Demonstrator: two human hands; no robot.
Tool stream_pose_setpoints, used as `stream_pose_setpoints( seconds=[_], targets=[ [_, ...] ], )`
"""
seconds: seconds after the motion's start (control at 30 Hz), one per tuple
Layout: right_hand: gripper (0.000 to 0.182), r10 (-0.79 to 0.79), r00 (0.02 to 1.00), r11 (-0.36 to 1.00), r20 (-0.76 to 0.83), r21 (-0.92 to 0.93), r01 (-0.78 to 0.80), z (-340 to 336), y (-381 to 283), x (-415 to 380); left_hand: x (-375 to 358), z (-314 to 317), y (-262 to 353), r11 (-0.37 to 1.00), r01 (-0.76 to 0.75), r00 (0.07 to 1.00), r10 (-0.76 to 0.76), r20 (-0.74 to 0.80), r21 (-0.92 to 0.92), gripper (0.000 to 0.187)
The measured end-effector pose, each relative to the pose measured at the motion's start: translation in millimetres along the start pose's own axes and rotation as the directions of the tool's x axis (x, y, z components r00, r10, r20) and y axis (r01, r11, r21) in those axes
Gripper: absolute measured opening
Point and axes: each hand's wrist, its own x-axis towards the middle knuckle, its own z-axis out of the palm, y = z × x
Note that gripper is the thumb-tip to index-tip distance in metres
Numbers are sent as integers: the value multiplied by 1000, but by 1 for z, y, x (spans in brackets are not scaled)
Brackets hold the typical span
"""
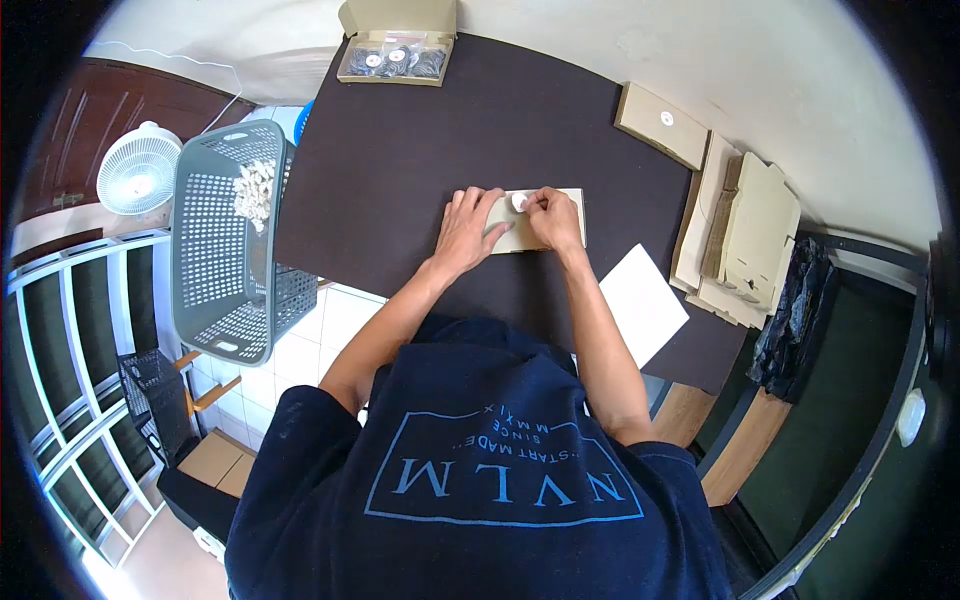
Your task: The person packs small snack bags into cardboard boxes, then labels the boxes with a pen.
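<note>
A flat cardboard box [520, 238] lies on the dark table in front of me. My left hand [466, 230] rests over the box's left end, fingers stretched out and thumb apart on its top. Toward the far edge of the box is a round white sticker [519, 202]. Thumb and fingers of my right hand [556, 218] pinch together at the sticker's right side, and the hand covers part of the box's right half. Close to my right forearm lies a white sheet [645, 308].
An opened box [395, 62] with bagged dark items sits at the table's far left. Along the right edge are a closed box [662, 125] bearing a round sticker and stacked flat cardboard [755, 235]. A grey basket [225, 240] stands left, with a fan [140, 170] beyond.
</note>
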Motion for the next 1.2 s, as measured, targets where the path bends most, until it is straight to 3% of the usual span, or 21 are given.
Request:
stream_pose_setpoints(
  seconds=[0.23, 0.33, 0.43, 0.63, 0.73, 0.83, 1.03, 1.2],
  targets=[
    [16, -42, 999, 990, -15, -136, 39, 8, 2, -2, -3, 4, -3, 999, -38, 998, 38, -41, -5, 49],
    [11, 28, 999, 992, -22, -121, -31, 8, -9, -9, -6, 3, -4, 999, -51, 998, 51, -44, -2, 46],
    [11, 2, 997, 981, -81, -191, -17, 10, -11, -10, -7, 3, -4, 998, -54, 998, 54, 25, 21, 44],
    [27, -28, 989, 979, -142, -206, -2, 6, -12, -11, -9, 2, 0, 981, -119, 993, 121, -3, 153, 32],
    [41, 84, 993, 966, -80, -237, -101, -2, -22, -7, -10, 1, 1, 975, -135, 990, 138, -6, 178, 31],
    [39, 118, 991, 953, -55, -275, -129, -4, -24, -1, -10, 4, 1, 966, -145, 989, 146, 12, 214, 30],
    [34, 159, 987, 976, -3, -150, -157, -5, -10, 10, -11, 4, 5, 958, -142, 989, 149, -13, 249, 30],
    [30, 174, 985, 982, 4, -70, -174, -2, -2, 7, -14, 5, 8, 951, -115, 993, 101, 63, 285, 37]
  ],
)
